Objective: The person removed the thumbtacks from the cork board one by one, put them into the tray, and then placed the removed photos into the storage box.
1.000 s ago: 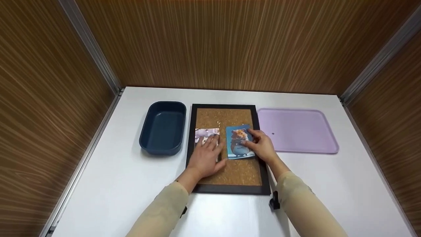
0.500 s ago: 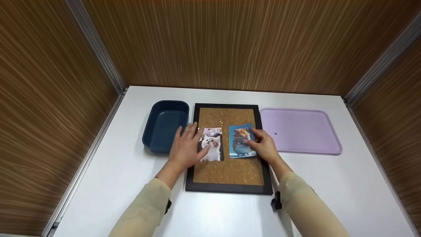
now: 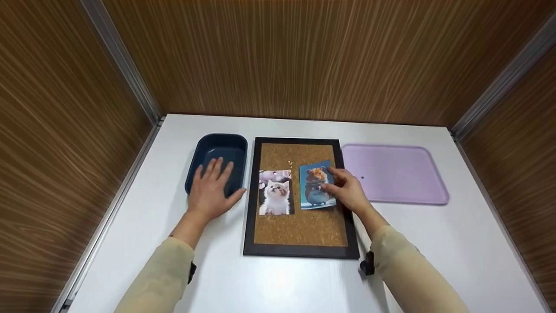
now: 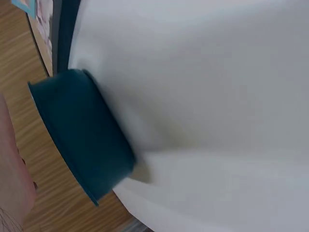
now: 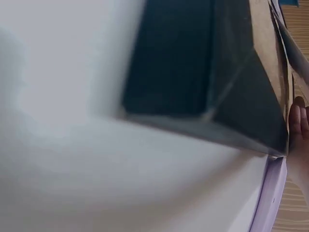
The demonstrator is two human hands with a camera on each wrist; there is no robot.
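Left hand [image 3: 213, 191] is spread flat, fingers straight, resting over the near rim of the dark blue tub [image 3: 216, 167] on the white tabletop [image 3: 143, 243], holding nothing. Right hand [image 3: 347, 191] pinches the right edge of the hamster photo [image 3: 316, 187], thumb on its face, the card lying slightly tilted on the cork board [image 3: 299, 226] just beside the kitten photo [image 3: 275, 192]. Lilac tray [image 3: 395, 174] lies just right of the board. The risk, as I read it: a one-edge pinch could bend or crease the thin card, or drag it across into the kitten photo and knock that askew.
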